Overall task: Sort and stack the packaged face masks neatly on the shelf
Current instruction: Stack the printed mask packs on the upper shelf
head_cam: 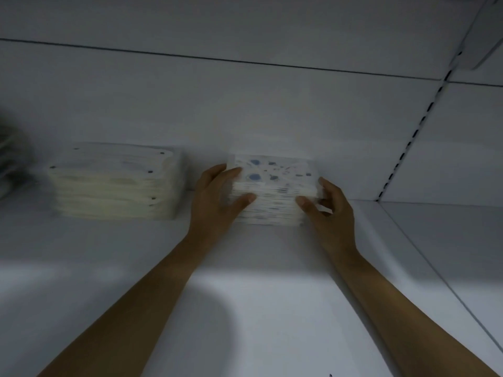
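blue-printed mask stack, cream stack beside

The shelf is lying open in front, giving both forearms a wide way in. The patterned stack is sitting close to the back wall, crowding any passage behind it. The left hand is filling most of the gap between it and the cream stack. Beyond the right hand, free shelf is running to the slotted upright. A dark blurred object is blocking the far left.

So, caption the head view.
Left hand and right hand grip the patterned mask stack on the shelf, beside a plain stack.
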Demonstrator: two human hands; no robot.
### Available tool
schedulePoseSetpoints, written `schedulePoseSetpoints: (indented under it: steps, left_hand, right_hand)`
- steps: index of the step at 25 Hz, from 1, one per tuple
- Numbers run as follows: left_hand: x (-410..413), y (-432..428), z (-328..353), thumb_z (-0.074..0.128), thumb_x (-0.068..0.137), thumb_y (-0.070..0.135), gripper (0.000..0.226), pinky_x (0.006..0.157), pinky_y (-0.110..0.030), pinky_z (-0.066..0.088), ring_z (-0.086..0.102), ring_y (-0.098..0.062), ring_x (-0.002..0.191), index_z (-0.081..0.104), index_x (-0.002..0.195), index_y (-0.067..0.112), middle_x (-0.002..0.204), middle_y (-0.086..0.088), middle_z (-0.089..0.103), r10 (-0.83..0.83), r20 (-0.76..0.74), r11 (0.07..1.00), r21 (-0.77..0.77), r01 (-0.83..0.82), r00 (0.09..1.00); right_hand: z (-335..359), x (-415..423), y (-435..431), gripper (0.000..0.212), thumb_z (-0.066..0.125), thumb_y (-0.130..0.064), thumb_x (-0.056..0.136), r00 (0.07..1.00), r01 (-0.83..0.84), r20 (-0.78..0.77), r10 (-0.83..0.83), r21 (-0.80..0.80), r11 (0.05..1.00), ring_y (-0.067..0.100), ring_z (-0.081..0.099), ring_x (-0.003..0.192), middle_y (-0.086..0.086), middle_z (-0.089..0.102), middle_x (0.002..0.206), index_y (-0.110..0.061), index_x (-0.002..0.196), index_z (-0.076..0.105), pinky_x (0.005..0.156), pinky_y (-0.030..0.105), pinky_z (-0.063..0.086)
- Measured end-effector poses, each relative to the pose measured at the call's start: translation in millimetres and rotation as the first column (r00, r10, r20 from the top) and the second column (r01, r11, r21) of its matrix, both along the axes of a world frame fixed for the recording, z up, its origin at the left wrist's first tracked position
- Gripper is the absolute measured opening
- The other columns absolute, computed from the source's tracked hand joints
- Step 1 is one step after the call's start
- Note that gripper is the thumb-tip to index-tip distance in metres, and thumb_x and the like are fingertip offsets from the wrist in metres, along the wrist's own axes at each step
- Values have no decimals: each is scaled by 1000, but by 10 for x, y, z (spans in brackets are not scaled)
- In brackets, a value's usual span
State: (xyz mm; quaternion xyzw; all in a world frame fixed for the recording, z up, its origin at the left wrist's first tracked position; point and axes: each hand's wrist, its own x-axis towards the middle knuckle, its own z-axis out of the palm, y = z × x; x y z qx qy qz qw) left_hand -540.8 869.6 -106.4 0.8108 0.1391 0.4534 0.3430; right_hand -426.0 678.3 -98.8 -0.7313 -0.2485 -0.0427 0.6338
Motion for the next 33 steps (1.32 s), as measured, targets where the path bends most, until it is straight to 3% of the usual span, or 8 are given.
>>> schedulePoseSetpoints:
  steps: [2, 4, 6, 8, 11, 19, 27, 33]
  left_hand:
    - [-21, -13, 12, 68, 67, 56, 74, 104, -38, 42, 45, -17, 125, 54, 129, 20, 133, 0, 47, 19, -1, 1000, 22, -19, 1000]
    - [-78, -70, 50, 68, 68, 57, 83, 111, -27, 33, 39, -18, 130, 45, 135, 14, 140, -4, 44, 80, 24, 993, 85, -82, 997]
    - [-127, -186, 142, 66, 75, 54, 80, 112, -17, 23, 32, -16, 134, 41, 137, 10, 145, -7, 40, 142, 67, 969, 194, -152, 988]
    - [-141, -408, 315, 63, 82, 46, 70, 111, -25, 27, 32, -18, 134, 40, 137, 10, 146, -8, 38, 128, 123, 940, 302, -159, 984]
    - [-4, -1000, 584, 58, 87, 35, 59, 107, -32, 33, 36, -19, 131, 42, 138, 10, 143, -8, 44, 19, 121, 912, 405, -67, 992]
    - [633, -3344, 600, 49, 86, 37, 59, 103, -32, 37, 41, -17, 126, 46, 138, 10, 140, -5, 51, -318, -151, 780, 520, 349, 936]
    - [1196, -5623, 437, 57, 90, 36, 60, 105, -26, 30, 36, -14, 132, 38, 144, 18, 146, 5, 42, -483, -275, 689, 467, 554, 832]
    - [1738, -6332, 342, 58, 91, 37, 61, 106, -26, 29, 33, -12, 135, 35, 146, 21, 149, 7, 38, -522, -357, 639, 438, 632, 775]
  right_hand:
    - [7, -17, 7, 70, 81, -26, 74, 1000, -11, -14, 11, 7, 1000, 8, 56, 106, -8, 53, 121, -22, 134, 47, 82, 11, 49]
    - [21, -47, -19, 81, 84, -29, 69, 999, -7, -48, 7, 13, 1000, 11, 54, 112, -4, 51, 127, -22, 137, 41, 90, 23, 47]
    - [59, -87, -134, 83, 84, -31, 69, 997, 4, -72, -4, 4, 1000, 13, 50, 117, -2, 49, 131, -23, 138, 39, 91, 23, 42]
    - [134, -120, -395, 78, 82, -33, 71, 999, 1, -50, -1, -17, 1000, 11, 49, 117, -4, 49, 131, -24, 137, 41, 92, 22, 41]
    - [257, -122, -1075, 66, 78, -39, 74, 1000, 10, 4, -9, -82, 997, 6, 49, 114, -11, 49, 126, -29, 131, 46, 93, 23, 43]
    - [388, -59, -3679, 56, 71, -45, 77, 967, 238, 119, -224, -114, 965, 8, 49, 114, -10, 50, 127, -30, 126, 48, 89, 23, 41]
    - [221, -63, -6022, 63, 68, -43, 83, 901, 433, 99, -422, -206, 877, 9, 43, 127, -8, 48, 139, -25, 139, 44, 100, 28, 39]
    - [100, 404, -6689, 54, 66, -37, 86, 879, 477, 106, -465, -225, 850, 10, 48, 121, -6, 52, 134, -24, 135, 48, 100, 33, 43]
